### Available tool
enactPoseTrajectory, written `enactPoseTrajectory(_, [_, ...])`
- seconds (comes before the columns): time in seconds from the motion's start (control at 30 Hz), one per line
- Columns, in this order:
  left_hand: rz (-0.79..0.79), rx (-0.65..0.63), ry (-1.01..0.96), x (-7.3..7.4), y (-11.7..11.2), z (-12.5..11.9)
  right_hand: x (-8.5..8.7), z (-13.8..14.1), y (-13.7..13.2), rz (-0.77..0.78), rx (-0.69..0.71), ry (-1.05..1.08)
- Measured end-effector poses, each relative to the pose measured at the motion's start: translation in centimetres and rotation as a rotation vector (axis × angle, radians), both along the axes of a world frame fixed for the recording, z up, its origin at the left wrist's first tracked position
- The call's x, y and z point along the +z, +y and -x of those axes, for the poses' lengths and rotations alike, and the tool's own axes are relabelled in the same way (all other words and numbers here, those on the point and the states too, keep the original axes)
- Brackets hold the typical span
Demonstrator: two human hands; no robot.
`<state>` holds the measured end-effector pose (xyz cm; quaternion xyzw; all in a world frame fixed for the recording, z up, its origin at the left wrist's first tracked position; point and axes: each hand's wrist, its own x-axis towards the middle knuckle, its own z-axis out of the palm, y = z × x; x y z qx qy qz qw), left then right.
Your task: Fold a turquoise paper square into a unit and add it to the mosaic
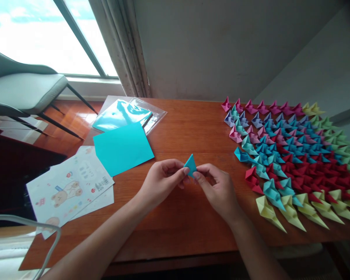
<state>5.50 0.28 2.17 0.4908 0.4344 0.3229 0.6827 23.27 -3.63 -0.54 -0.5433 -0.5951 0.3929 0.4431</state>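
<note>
Between my two hands is a small folded piece of blue paper, its pointed tip upward, held above the table. My left hand pinches its left side between thumb and fingers. On its lower right edge, my right hand grips with thumb and forefinger. Left of the hands lies a flat sheet of turquoise paper. Many folded paper boats stand in rows on the right, in pink, purple, blue, red, green and pale yellow.
A plastic-wrapped pack of blue paper lies at the back left of the wooden table. White sheets with a bear drawing overhang the left edge. A white cable curves at the lower left. A chair stands beyond, by the window.
</note>
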Motion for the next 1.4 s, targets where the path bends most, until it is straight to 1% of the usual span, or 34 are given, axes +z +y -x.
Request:
enactPoseTrajectory(0.2, [-0.040,-0.047,0.031,-0.1,-0.1,0.1,0.3,-0.1,0.0,0.062,0.041,0.039])
enactPoseTrajectory(0.3, [-0.057,-0.064,0.056,-0.1,-0.2,0.1,0.3,0.0,-0.1,0.084,0.022,0.044])
enactPoseTrajectory(0.47, [-0.112,-0.116,0.100,-0.2,-0.5,-0.1,0.3,-0.1,-0.1,0.069,0.000,0.049])
enactPoseTrajectory(0.63, [-0.167,-0.135,0.154,-0.2,-0.7,-0.1,0.4,-0.1,0.0,0.138,0.010,0.142])
enactPoseTrajectory(0.73, [-0.167,-0.171,0.165,-0.2,-0.8,-0.2,0.2,-0.1,0.1,0.120,-0.054,0.169])
enactPoseTrajectory(0.83, [-0.152,-0.207,0.154,-0.2,-0.9,-0.3,0.1,-0.2,0.1,0.074,-0.095,0.147])
enactPoseTrajectory(0.93, [-0.146,-0.223,0.154,-0.2,-1.0,-0.4,0.1,-0.2,0.1,0.080,-0.082,0.148])
enactPoseTrajectory(1.1, [-0.136,-0.220,0.151,-0.1,-1.0,-0.4,0.4,-0.1,0.2,0.128,-0.087,0.245])
enactPoseTrajectory(1.4, [-0.152,-0.253,0.170,-0.1,-1.0,-0.3,0.5,-0.1,0.1,0.107,-0.080,0.264])
